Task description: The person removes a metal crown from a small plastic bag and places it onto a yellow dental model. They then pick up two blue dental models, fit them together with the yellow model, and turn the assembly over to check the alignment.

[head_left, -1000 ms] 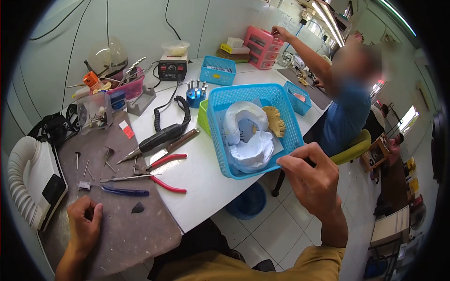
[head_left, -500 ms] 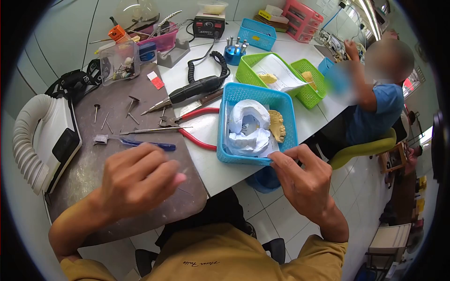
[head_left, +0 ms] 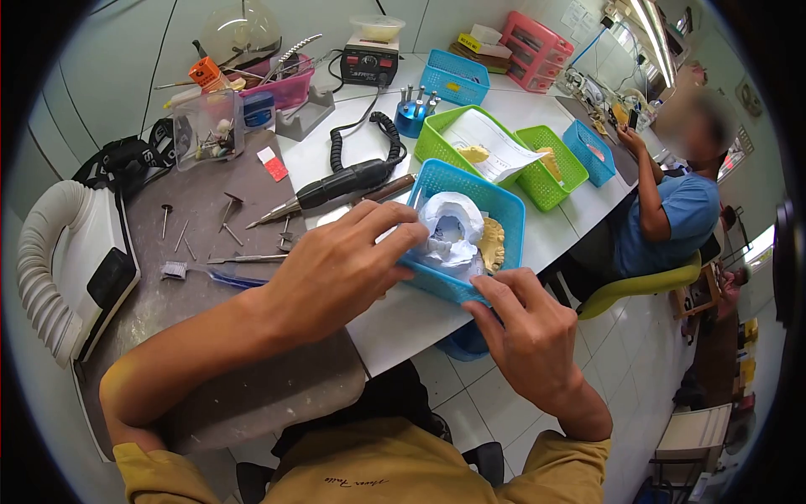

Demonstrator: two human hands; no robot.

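Observation:
A blue basket holds white plaster casts and a yellowish dental cast. My right hand pinches the basket's near right rim between thumb and fingers. Over the basket's left side reaches my left hand, its fingers bent and apart beside the white casts, with nothing visibly held. Under and behind my left forearm lie a metal instrument and a toothbrush. A black handpiece rests just beyond my left hand.
Green baskets with casts and paper stand behind the blue one. A white suction unit is at the left, near a clear box of burs. Farther back are a blue bur stand and a control box. A co-worker sits at the right.
My left hand has moved right and forward from the brown mat to the blue basket. My right hand stays on its rim. The co-worker's raised arm has come down towards the bench.

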